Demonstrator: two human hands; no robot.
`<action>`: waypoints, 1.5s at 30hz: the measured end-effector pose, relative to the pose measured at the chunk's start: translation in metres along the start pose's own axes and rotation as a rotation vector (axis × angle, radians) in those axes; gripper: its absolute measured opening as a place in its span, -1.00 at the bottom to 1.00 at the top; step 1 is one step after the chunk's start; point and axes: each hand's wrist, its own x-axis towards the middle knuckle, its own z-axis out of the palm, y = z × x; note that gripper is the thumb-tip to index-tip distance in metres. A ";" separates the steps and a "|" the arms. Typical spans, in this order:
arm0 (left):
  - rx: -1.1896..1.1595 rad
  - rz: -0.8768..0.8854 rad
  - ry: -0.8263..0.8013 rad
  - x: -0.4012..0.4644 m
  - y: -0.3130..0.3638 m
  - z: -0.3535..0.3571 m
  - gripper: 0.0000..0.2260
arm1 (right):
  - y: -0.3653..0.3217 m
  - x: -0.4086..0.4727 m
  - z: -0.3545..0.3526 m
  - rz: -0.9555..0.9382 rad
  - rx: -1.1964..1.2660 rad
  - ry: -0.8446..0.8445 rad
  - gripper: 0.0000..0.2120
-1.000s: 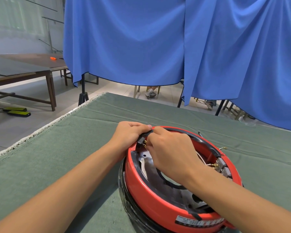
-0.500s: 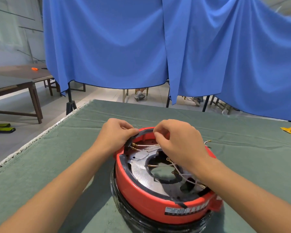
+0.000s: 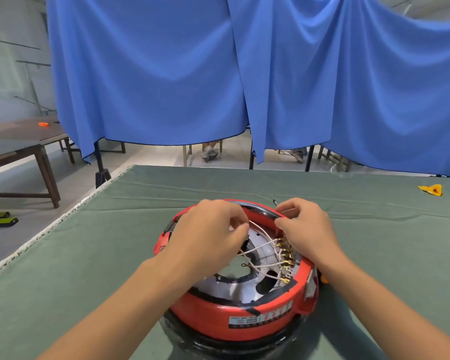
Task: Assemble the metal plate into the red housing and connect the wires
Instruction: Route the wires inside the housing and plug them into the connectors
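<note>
Two hands: both are over the red housing (image 3: 234, 317), one on each side of its open top.
Left hand (image 3: 208, 235): fingers curled, thumb and fingertips pinched on a thin white wire at the far-left part of the opening; the palm covers that side of the rim.
Right hand (image 3: 307, 229): fingers bent and drawn together at the far-right rim, above the row of terminals; I cannot tell whether they actually have hold of a wire.
Housing: round, red, sitting on a black base (image 3: 218, 344) on the green table cloth (image 3: 89, 268), near the front edge; a label strip runs across its near wall.
Inside the housing: the metal plate (image 3: 234, 289) lies flat in the bottom, shiny, with a large round hole in its middle ringed in black.
Wires (image 3: 263, 245): several white leads loop across the plate from the left hand's side toward the right; one loose end with a ring lug hangs over the central hole.
Terminals (image 3: 286, 255): a line of brass-coloured connectors along the inner right wall, the white leads meeting them.
On the cloth: a small yellow object (image 3: 431, 189) far off to the right, well apart from the housing.
Behind: a blue curtain (image 3: 218, 74) hangs past the table; a wooden table (image 3: 24, 141) stands at the left with a small orange item (image 3: 43, 124) on it.
</note>
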 end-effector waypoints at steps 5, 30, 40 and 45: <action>-0.050 0.126 -0.073 -0.002 0.018 0.013 -0.78 | -0.014 0.010 0.021 0.029 0.116 0.002 -0.89; 0.080 -0.080 -0.078 0.050 0.007 0.052 -0.70 | 0.077 0.054 -0.029 0.283 0.066 -0.034 -0.83; 0.047 -0.065 -0.087 0.044 0.007 0.049 -0.82 | 0.068 0.050 -0.006 0.174 -0.459 -0.058 -0.87; 0.043 -0.069 -0.090 0.042 0.008 0.047 -0.82 | 0.058 0.049 -0.015 0.197 -0.392 -0.120 -0.87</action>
